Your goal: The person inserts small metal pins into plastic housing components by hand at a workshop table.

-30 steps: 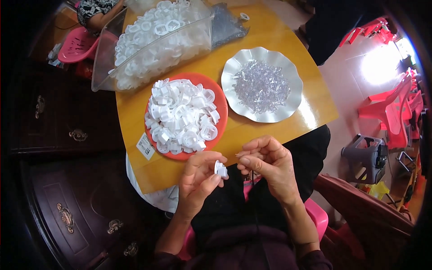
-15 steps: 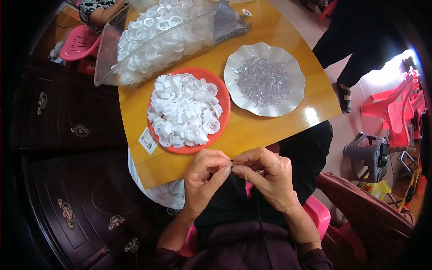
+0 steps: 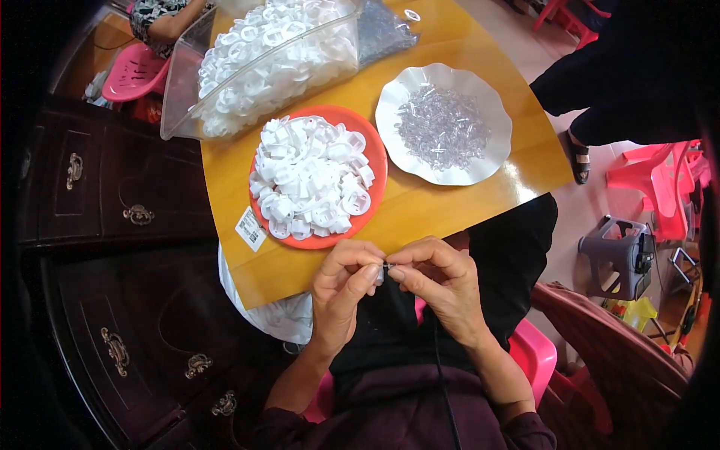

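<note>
Just off the table's near edge, my left hand [image 3: 345, 289] pinches a small white plastic part [image 3: 379, 277] between thumb and fingertips. My right hand [image 3: 442, 281] meets it from the other side, thumb and forefinger closed on a tiny thin piece [image 3: 388, 265] too small to make out surely. The fingertips nearly touch and hide most of both pieces. Beyond my left hand, a red plate [image 3: 379, 169] is heaped with white plastic parts [image 3: 311, 176]. To its right, a white wavy-rimmed plate [image 3: 499, 154] holds many small clear plastic pins [image 3: 442, 124].
A clear bin [image 3: 176, 101] full of white parts stands at the far left of the wooden table [image 3: 420, 214], beside a bag of clear pieces [image 3: 382, 34]. Dark cabinets [image 3: 112, 277] line the left. Another person's dark-clad legs [image 3: 600, 97] are at the right, near pink chairs [image 3: 660, 184].
A white part now shows below my fingertips, where it was hidden before. My hands have tilted slightly and stay together. The whole view has shifted a little.
</note>
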